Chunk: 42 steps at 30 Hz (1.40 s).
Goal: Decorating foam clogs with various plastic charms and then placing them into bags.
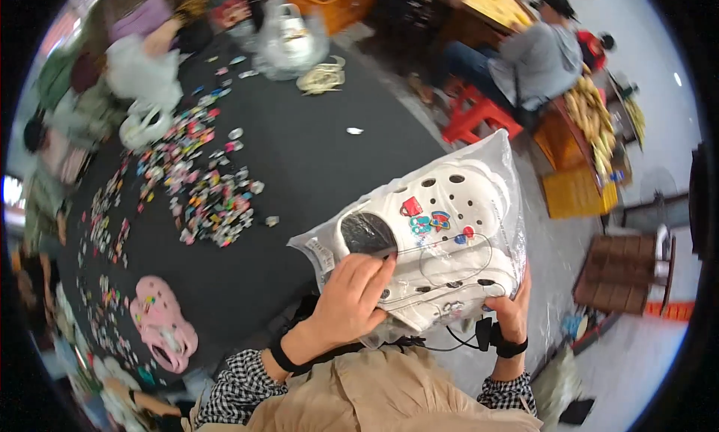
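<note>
A clear plastic bag (pixel 322 241) holds a pair of white clogs (pixel 442 207) with round holes. Small colourful charms (pixel 427 221) sit on the upper clog: a red one, a blue one and others. My left hand (pixel 347 297) presses on the bag's lower left with bent fingers, fingertips by the upper clog's opening. At the bag's right edge, my right hand (pixel 513 310) grips it with the thumb on top and the other fingers mostly hidden behind. The bag is held tilted in front of my body, beside the dark table.
On the dark table (pixel 299 140) lie many scattered small charms (pixel 217 207) and a pink clog (pixel 165 323). White plastic bags (pixel 290 46) stand at its far end. People sit along the left; another person (pixel 535 58) sits far right on a red stool (pixel 479 114). A yellow crate (pixel 577 192) stands right.
</note>
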### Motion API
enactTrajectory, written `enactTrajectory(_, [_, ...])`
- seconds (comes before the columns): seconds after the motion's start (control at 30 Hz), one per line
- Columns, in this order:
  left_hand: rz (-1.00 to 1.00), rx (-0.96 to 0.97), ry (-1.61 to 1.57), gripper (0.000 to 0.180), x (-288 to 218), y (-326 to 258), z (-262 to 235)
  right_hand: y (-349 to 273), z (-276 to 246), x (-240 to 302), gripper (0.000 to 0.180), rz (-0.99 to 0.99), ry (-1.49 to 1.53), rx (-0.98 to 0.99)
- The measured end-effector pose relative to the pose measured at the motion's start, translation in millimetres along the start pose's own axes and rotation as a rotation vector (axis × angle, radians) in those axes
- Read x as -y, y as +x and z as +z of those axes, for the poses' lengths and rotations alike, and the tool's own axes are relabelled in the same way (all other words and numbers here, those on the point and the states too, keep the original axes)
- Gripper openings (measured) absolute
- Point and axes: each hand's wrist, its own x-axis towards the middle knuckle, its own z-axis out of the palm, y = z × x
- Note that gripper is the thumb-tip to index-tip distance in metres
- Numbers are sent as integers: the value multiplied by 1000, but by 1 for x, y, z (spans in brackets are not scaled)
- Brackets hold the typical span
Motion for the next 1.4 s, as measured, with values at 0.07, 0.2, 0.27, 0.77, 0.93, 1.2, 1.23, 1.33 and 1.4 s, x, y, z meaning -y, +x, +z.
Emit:
enactTrajectory(0.07, [-72,-100,143,69,-4,-33,-21,10,32,-9,86,-1,15,116])
enactTrajectory(0.2, [-245,-289,377,64,-8,-94,-56,29,102,-42,83,63,140,386])
enactTrajectory(0.27, [-366,-357,414,66,-5,-130,-68,28,147,-50,81,98,104,523])
enactTrajectory(0.77, [-897,-661,278,61,55,-294,-17,37,308,-162,71,422,-341,1309])
enactTrajectory(0.93, [-1212,-823,565,63,40,-283,7,42,322,-148,74,481,-563,1551])
enactTrajectory(1.2, [-1214,-1011,510,63,37,-290,14,33,337,-137,70,518,-733,1565])
enactTrajectory(1.23, [-1238,-1044,517,63,32,-292,18,21,332,-128,77,339,-724,1549])
enactTrajectory(1.33, [-1021,-1333,395,54,-19,-308,29,18,322,-115,80,127,-645,1537])
enactTrajectory(1.4, [-1304,-1507,386,43,-66,-332,68,21,318,-102,77,32,-599,1499])
